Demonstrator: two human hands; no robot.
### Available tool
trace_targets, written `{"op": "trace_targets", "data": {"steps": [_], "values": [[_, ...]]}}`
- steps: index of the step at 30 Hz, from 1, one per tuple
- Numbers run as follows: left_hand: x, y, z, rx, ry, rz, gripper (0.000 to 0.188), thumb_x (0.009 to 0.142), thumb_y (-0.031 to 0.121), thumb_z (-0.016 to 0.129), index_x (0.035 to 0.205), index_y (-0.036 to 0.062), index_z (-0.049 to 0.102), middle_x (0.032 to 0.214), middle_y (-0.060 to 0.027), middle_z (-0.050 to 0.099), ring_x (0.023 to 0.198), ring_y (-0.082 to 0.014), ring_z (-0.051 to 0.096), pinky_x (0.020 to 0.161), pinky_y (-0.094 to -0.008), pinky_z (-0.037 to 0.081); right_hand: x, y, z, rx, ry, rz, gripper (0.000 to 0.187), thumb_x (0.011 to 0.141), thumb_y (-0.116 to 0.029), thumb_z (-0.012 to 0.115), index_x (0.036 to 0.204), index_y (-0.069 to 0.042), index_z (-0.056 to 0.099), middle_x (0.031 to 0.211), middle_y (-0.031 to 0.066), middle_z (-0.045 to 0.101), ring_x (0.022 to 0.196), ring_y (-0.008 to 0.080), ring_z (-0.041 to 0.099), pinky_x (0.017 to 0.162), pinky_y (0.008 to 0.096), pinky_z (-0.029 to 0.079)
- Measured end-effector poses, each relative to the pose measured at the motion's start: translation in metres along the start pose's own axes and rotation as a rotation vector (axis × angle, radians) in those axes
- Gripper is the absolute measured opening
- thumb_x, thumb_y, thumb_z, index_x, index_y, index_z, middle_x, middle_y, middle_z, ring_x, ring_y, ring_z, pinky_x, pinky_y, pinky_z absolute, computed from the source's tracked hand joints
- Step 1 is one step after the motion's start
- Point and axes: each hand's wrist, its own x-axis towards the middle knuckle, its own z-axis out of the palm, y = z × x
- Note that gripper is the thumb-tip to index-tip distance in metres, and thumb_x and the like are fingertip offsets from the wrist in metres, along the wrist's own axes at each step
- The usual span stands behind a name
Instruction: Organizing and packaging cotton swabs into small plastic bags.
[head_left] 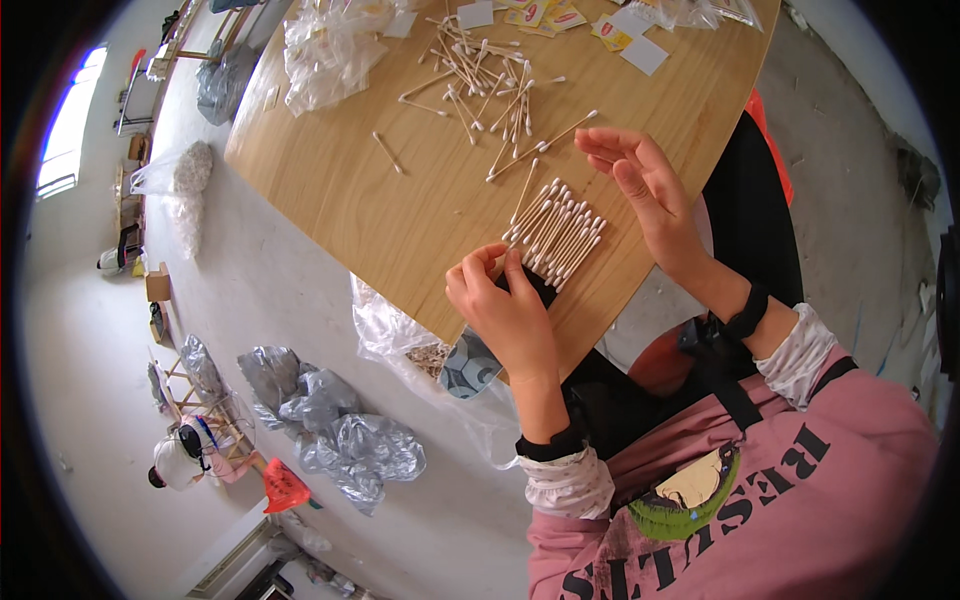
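A row of white-tipped cotton swabs (560, 232) lies side by side near the table's front edge, with one swab sticking out past the far left end. At the row's near left corner is my left hand (505, 310), its thumb and forefinger brought together in a pinch. What lies between those fingertips is too small to make out. A dark flat piece (541, 287) shows under the row's near end, beside my left thumb. My right hand (650, 200) hovers just right of the row, fingers stretched out and thumb apart, holding nothing.
Loose cotton swabs (490, 85) lie scattered farther back on the wooden table (330, 190). Clear plastic bags (330, 50) sit at the back left, small printed cards (545, 15) at the back. A bag of swabs (425, 350) hangs by the near left edge. Grey bags (335, 420) lie on the floor.
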Motion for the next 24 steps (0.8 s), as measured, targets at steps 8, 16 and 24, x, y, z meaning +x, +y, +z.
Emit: {"op": "trace_targets", "data": {"steps": [8,16,24], "values": [[0.007,-0.008,-0.009,0.107,-0.059,0.132,0.007,0.091,0.005,0.066,0.092,-0.0012,0.061,0.09,-0.0095,0.058,0.08,-0.0202,0.057,0.073,-0.0329,0.047,-0.006,0.0,0.001,0.029,-0.019,0.064,0.032,0.103,-0.016,0.055,0.13,-0.001,0.051,0.115,0.0064,0.06,0.111,0.0139,0.058,0.099,0.0289,0.045],[-0.015,0.018,-0.007,-0.213,-0.163,0.128,0.006,0.092,0.004,0.066,0.095,0.0009,0.062,0.086,-0.0056,0.064,0.078,-0.0142,0.057,0.074,-0.0273,0.046,-0.005,-0.016,-0.001,0.02,-0.233,0.248,0.019,0.101,-0.011,0.057,0.117,-0.002,0.06,0.087,-0.0005,0.057,0.075,0.0049,0.053,0.068,0.0205,0.046],[0.024,0.017,0.008,0.144,0.053,0.229,0.008,0.086,0.007,0.07,0.09,0.0016,0.065,0.089,-0.0087,0.059,0.087,-0.0248,0.055,0.081,-0.0376,0.045,0.013,-0.044,-0.042,-0.067,0.046,0.147,0.014,0.101,-0.013,0.058,0.107,-0.002,0.063,0.082,-0.0002,0.06,0.067,0.0045,0.052,0.061,0.0189,0.043]]}}
